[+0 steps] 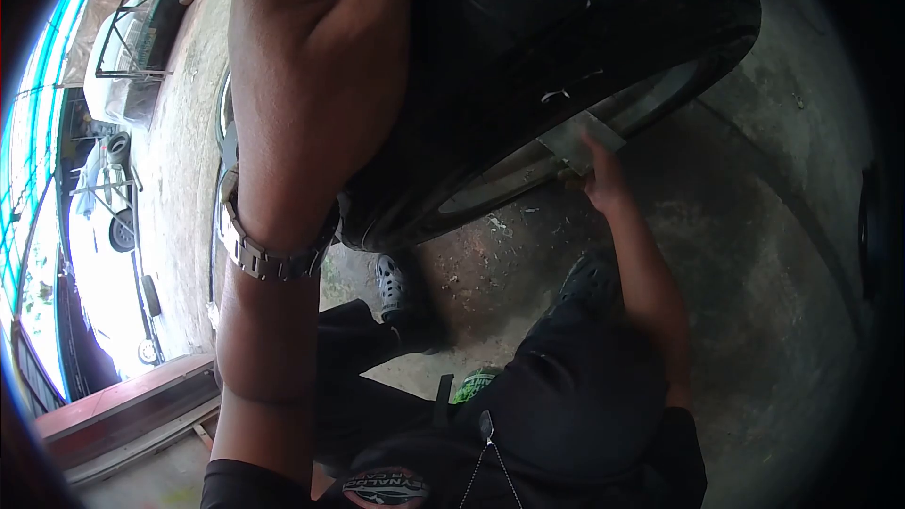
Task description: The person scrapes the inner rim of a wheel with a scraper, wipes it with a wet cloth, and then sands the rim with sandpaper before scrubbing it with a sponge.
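A large black tire (pixel 528 47) stands tilted across the top of the view, with a pale inner ring (pixel 509 179) showing along its lower opening. My left hand (pixel 325 57), with a metal-band watch on the wrist, presses against the tire's left part; its fingertips run out of view at the top. At the opening, my right hand (pixel 603 174) is closed on a flat grey rectangular piece (pixel 580 143), held against the inside of the tire. What exactly this piece is cannot be made out. Small pale marks dot the tire's dark surface.
Light scraps (pixel 500 224) are scattered on the concrete floor (pixel 754 254) below. My dark clog (pixel 391 283) and a green patterned item (pixel 474 384) are near my legs. To the left stand a white car (pixel 108 236), a metal frame (pixel 127 28) and a red-edged ledge (pixel 123 401).
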`<state>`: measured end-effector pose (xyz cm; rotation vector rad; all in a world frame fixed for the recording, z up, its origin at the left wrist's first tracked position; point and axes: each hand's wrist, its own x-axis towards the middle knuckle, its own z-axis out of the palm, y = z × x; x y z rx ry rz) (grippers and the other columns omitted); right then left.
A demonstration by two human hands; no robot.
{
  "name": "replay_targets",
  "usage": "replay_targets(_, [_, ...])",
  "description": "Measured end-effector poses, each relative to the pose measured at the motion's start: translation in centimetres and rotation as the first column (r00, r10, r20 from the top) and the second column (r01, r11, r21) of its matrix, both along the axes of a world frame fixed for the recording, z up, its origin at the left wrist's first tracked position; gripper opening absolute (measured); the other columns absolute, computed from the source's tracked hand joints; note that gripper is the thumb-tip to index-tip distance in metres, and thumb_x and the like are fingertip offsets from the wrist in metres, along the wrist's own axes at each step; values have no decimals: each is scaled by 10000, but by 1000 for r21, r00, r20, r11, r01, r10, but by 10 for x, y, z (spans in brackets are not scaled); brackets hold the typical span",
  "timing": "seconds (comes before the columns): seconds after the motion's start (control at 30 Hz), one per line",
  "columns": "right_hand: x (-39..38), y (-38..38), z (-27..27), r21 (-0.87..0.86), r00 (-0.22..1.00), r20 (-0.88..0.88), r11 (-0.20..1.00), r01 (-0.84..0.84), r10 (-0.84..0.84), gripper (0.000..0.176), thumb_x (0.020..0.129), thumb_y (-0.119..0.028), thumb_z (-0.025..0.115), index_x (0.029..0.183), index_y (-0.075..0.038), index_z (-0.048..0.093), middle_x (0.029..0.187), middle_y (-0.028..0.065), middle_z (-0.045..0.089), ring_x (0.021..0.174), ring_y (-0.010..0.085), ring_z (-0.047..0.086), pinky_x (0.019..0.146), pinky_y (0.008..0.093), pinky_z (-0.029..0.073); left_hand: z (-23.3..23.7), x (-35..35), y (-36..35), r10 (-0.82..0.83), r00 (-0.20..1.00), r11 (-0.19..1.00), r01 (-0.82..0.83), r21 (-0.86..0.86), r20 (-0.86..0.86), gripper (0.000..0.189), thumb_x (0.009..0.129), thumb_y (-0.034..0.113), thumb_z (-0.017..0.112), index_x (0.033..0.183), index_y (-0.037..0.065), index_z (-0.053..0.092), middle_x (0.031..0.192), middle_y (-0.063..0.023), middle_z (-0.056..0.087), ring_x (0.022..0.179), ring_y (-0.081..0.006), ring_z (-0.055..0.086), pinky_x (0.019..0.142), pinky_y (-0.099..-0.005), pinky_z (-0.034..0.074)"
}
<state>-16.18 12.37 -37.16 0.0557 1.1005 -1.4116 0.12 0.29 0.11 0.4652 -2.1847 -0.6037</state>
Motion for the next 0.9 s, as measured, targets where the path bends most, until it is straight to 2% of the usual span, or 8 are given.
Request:
replay_targets(0.17, [12, 0, -18, 9, 936, -321, 988, 155, -143, 468, 953, -309, 692, 1304, -13, 600, 1117, 99, 694, 963, 183, 699, 639, 324, 603, -13, -18, 9, 212, 977, 965, -207, -164, 15, 280, 984, 87, 551, 1177, -62, 687, 1093, -135, 627, 1082, -205, 592, 986, -296, 420])
replay_targets(0.27, [-9, 1, -47, 4, 850, -436, 944, 331, -296, 457, 964, -302, 688, 1300, -1, 611, 1158, 101, 688, 986, 185, 684, 712, 334, 576, -18, -4, -10, 42, 998, 994, -47, -95, -55, 279, 982, 86, 551, 1175, -62, 687, 1089, -133, 629, 1079, -204, 593, 982, -293, 421])
replay_targets(0.3, [-9, 2, -14, -6, 880, -351, 941, 338, -319, 456, 966, -291, 690, 1292, 21, 620, 1168, 111, 692, 1006, 186, 675, 815, 349, 539, -16, -4, -9, 46, 998, 994, -50, -98, -43, 278, 982, 88, 552, 1174, -62, 687, 1090, -133, 629, 1077, -204, 593, 980, -292, 422])
replay_targets(0.4, [6, -2, -23, -117, 735, -591, 937, 329, -332, 460, 972, -284, 683, 1286, 46, 621, 1142, 119, 704, 984, 190, 682, 856, 367, 508, -19, -7, -7, 39, 998, 991, -46, -126, -54, 277, 986, 95, 552, 1169, -62, 686, 1089, -135, 629, 1073, -203, 592, 974, -290, 422])
replay_targets(0.5, [-5, 0, -19, 64, 743, -650, 962, 264, -160, 459, 977, -295, 671, 1275, 51, 626, 1136, 125, 708, 979, 191, 687, 860, 369, 509, -1, -14, 11, 124, 992, 992, -124, -15, 13, 275, 989, 102, 552, 1165, -62, 685, 1088, -139, 628, 1064, -202, 593, 968, -291, 424])
replay_targets(0.6, [-11, 0, -9, 119, 761, -619, 936, 332, -192, 466, 984, -304, 657, 1279, 55, 623, 1147, 132, 712, 986, 193, 687, 856, 370, 511, 6, -2, 9, 45, 998, 998, -47, 50, 41, 274, 991, 103, 550, 1165, -62, 684, 1089, -142, 628, 1054, -203, 597, 961, -296, 430])
replay_targets(0.73, [-1, 4, -29, 19, 642, -750, 965, 262, -159, 482, 987, -318, 651, 1291, 55, 620, 1183, 154, 709, 1015, 223, 693, 860, 379, 509, -16, -4, -8, 41, 999, 995, -43, -85, -25, 275, 994, 99, 547, 1168, -66, 681, 1093, -142, 625, 1055, -205, 598, 962, -301, 433])
replay_targets(0.9, [-2, 4, -32, 72, 688, -704, 946, 315, -175, 507, 975, -337, 663, 1287, 61, 624, 1171, 151, 713, 1022, 223, 690, 879, 369, 506, -16, -2, -6, 5, 999, 1000, -6, -23, -50, 277, 996, 99, 547, 1172, -71, 678, 1105, -140, 619, 1072, -209, 592, 974, -301, 427])
